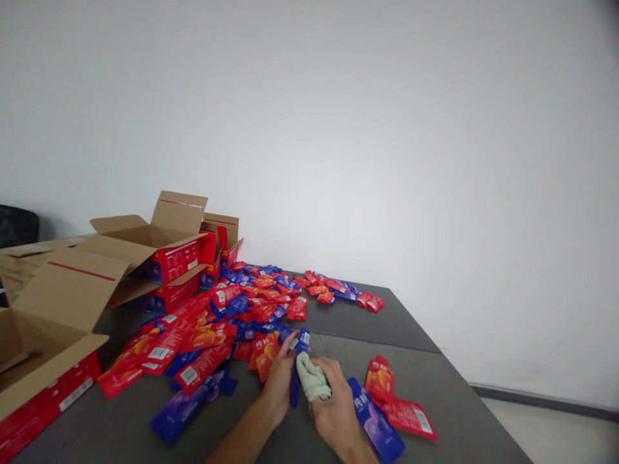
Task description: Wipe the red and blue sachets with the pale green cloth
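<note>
A blue pouch (302, 345) stands nearly on edge in my left hand (279, 385), whose fingers are closed on it. My right hand (334, 398) grips a bunched pale cloth (312, 377) and presses it against the pouch's side. Just right of that hand, another blue pouch (378, 425) lies on the table with two red pouches, one a red pouch with an orange fruit print (380, 380), the other a red pouch with its barcode up (409, 417). To the left of my hands spreads a heap of mixed red and blue pouches (207, 338).
Open red cardboard boxes (178, 263) are stacked at the back left. A nearer open box (48, 412) stands at the left edge. A smaller group of pouches (333, 288) lies toward the far end of the dark table (411, 361), by the white wall.
</note>
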Action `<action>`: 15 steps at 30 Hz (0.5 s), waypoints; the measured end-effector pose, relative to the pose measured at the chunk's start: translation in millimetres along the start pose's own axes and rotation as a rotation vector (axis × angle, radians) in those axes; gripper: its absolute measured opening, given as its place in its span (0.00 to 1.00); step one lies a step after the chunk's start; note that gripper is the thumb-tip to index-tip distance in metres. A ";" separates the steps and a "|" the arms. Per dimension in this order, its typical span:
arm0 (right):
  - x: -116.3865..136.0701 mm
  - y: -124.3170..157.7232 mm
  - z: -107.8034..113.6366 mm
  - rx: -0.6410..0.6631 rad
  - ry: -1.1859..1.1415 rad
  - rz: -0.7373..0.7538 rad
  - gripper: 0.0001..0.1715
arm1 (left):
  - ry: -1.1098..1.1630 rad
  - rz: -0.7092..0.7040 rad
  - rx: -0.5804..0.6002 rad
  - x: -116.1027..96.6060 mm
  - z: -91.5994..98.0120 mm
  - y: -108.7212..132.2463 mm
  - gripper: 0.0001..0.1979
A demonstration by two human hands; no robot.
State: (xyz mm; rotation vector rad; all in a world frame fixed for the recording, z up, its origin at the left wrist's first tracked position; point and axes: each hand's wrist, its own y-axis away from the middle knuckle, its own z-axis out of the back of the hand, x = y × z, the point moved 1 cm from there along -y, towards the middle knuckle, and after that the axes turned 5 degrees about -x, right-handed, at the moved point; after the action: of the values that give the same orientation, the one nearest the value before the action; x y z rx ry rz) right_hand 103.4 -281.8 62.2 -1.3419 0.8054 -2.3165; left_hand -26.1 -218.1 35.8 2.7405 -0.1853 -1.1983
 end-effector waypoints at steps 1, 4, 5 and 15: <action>0.4 0.3 -0.7 0.009 0.001 0.016 0.20 | -0.017 -0.014 0.004 2.4 -1.9 1.0 0.30; -4.4 0.5 -0.6 0.001 0.031 0.055 0.23 | -0.037 0.009 0.004 5.2 -6.7 3.0 0.23; -7.3 0.2 0.1 -0.017 0.049 0.064 0.24 | -0.013 0.030 0.005 4.4 -8.5 4.2 0.21; -26.3 -7.3 22.1 -0.237 0.252 0.111 0.30 | 0.136 0.168 0.224 1.5 -32.6 32.5 0.13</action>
State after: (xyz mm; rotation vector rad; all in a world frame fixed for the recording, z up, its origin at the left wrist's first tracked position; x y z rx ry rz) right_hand 135.6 -268.2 57.7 -1.0722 1.2337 -2.3890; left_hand -2.8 -247.5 62.5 2.9109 -0.5535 -0.9988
